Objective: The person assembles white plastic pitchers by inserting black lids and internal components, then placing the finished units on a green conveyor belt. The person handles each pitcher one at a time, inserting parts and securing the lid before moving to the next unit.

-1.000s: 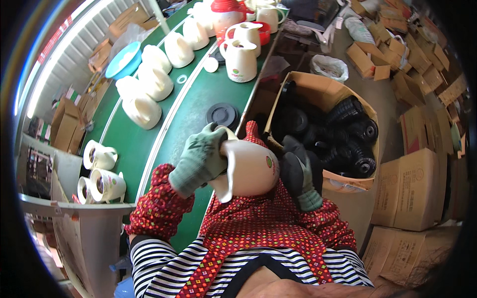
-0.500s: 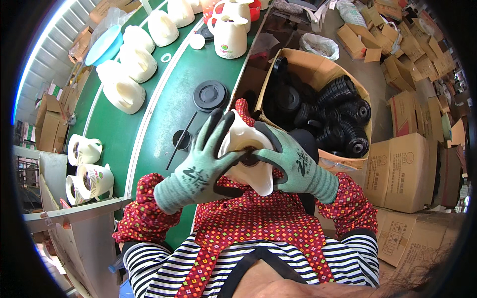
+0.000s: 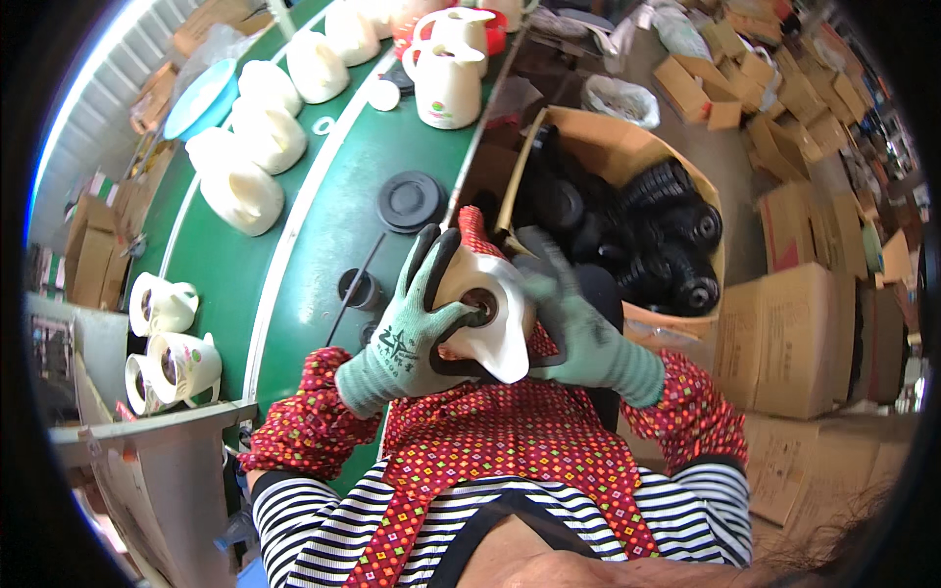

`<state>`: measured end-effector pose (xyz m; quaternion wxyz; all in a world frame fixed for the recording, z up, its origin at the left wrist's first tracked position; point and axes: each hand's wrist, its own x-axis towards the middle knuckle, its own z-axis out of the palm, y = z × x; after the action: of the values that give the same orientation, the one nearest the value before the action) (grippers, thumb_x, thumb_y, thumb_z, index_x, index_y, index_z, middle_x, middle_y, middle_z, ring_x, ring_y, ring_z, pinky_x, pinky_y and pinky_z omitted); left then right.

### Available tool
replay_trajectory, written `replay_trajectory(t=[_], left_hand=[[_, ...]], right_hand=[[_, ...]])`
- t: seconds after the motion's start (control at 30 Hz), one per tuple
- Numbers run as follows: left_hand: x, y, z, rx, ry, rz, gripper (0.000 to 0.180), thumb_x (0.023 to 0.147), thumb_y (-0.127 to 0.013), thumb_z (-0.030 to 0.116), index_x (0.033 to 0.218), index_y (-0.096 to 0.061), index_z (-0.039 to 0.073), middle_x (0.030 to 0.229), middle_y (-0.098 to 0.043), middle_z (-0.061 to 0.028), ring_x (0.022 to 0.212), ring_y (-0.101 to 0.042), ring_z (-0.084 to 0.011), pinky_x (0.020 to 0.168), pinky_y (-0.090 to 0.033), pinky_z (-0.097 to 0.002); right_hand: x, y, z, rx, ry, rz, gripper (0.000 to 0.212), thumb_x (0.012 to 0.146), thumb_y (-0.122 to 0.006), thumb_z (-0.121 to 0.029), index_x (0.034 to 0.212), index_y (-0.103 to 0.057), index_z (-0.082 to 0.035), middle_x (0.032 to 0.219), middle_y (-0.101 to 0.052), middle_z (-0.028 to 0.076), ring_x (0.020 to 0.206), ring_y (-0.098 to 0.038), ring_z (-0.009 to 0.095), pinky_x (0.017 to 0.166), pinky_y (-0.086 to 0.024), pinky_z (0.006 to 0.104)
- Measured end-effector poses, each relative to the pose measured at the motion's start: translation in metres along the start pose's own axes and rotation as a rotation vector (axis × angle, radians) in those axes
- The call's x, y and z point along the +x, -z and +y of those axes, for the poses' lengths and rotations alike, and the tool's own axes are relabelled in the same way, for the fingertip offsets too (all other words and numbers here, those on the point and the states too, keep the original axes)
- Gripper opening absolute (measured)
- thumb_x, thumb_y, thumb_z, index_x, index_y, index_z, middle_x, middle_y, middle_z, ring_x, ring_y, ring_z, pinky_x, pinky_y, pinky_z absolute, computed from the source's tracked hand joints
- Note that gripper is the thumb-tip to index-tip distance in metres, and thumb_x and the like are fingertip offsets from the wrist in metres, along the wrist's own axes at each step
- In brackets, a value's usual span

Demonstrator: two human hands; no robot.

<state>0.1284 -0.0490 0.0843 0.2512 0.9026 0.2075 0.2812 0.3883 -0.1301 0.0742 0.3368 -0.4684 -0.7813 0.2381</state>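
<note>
While both gloved hands grip the white kettle shell (image 3: 487,318), left hand (image 3: 412,338) wraps one side; right hand (image 3: 573,328) presses opposite; next, likely steadying its round hole.

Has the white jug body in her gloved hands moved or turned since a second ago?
Yes. The white jug body, a second ago side-on, is now tipped with its base opening upward, lower against the cardboard box, gripped by left hand and right hand.
</note>
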Motion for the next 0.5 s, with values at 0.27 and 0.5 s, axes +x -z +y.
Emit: replay_trajectory(t=[0.27,0.5], left_hand=[[-0.046,-0.058,0.018,-0.193,0.295,0.377,0.061,0.069,-0.097,0.026,0.119,-0.067,0.008,0.168,-0.023,-0.0336,0.153,-0.032,-0.0501,0.121,-0.033,-0.0534],[-0.112,-0.011,-0.096,0.471,0.54,0.092,0.114,0.074,-0.093,0.025,0.162,-0.025,0.001,0.143,-0.052,-0.0279,0.13,-0.056,-0.0433,0.11,-0.049,-0.0471]], right_hand=[[-0.069,-0.054,0.071,0.944,-0.575,0.579,0.064,0.112,-0.039,-0.054,0.148,-0.052,-0.002,0.144,-0.06,0.014,0.128,-0.06,0.026,0.109,-0.049,0.0407],[-0.015,0.038,0.062,-0.237,-0.335,0.403,0.02,0.086,-0.08,-0.021,0.092,-0.08,-0.002,0.081,-0.069,0.017,0.076,-0.07,0.034,0.069,-0.054,0.0402]])
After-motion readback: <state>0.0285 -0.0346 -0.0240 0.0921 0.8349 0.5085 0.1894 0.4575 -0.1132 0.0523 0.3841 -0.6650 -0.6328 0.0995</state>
